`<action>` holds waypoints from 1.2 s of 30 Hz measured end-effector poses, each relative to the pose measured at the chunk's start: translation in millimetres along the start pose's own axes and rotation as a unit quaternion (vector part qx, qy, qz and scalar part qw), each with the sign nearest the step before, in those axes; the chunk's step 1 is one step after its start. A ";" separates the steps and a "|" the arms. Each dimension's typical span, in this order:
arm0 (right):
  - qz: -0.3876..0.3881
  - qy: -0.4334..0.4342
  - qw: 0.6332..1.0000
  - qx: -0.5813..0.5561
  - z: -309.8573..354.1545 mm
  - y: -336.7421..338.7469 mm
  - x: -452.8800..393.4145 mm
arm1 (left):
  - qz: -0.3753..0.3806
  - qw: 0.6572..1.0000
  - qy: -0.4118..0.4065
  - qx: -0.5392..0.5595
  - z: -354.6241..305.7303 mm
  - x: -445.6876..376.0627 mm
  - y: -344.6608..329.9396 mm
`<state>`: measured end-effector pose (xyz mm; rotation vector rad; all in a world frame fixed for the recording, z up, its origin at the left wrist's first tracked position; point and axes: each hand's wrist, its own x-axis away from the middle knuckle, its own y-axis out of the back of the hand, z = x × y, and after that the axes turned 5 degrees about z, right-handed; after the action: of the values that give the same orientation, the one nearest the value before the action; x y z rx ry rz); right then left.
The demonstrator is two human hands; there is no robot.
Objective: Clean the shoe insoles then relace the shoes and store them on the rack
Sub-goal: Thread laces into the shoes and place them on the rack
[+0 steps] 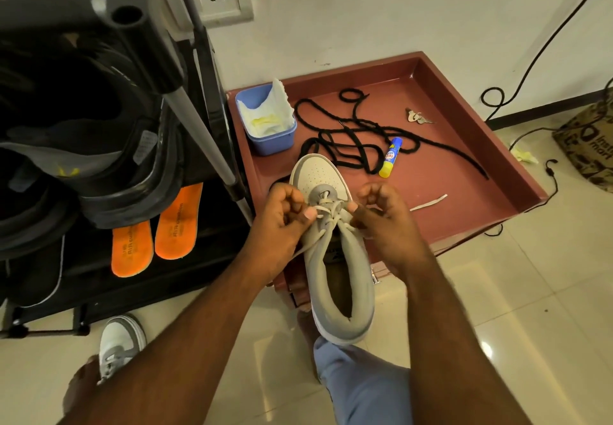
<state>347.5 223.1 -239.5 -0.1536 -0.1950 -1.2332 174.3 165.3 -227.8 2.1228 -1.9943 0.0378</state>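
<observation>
two hands work on one grey shoe [335,258], which lies with its toe on the near edge of the red tray [464,146] and its heel on the person's knee. the left hand [282,222] pinches the pale lace [326,219] with curled fingers, and the right hand [384,219] pinches the other side of the same lace, also with curled fingers. on the tray, far from the hands, there is a long black lace [361,136] in loose loops, a blue tub [265,122] with a white cloth inside, and a glue stick [390,157] with a yellow body and blue cap; its label is too small to read. a thin white strip [428,203] lies just right of the right hand. at the left stands the black rack [205,99] with dark shoes, and under them two orange insoles [156,229] with the words "air cushion". the second grey shoe [121,345] stands on the floor near the left forearm. a brown bag [587,146] at the far right shows the letters "insta mart".
</observation>
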 end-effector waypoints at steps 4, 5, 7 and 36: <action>0.095 -0.011 0.995 -0.025 1.4 10.8 11.6 | 0.041 0.998 -0.041 -0.018 0.9 5.1 -5.3; 0.102 0.000 0.994 -0.026 1.6 9.3 11.2 | 0.034 0.998 -0.042 -0.016 1.2 4.5 -7.4; 0.098 0.026 0.995 -0.024 0.6 6.3 8.2 | 0.008 0.999 -0.047 -0.015 1.7 2.9 -11.6; 0.036 -0.009 0.999 0.023 5.2 -4.9 13.2 | 0.078 0.995 0.056 0.002 -2.8 -2.4 0.5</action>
<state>346.7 210.5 -231.4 -0.1313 -0.2308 -1.1555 174.0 168.1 -225.4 1.9183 -2.0899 0.1820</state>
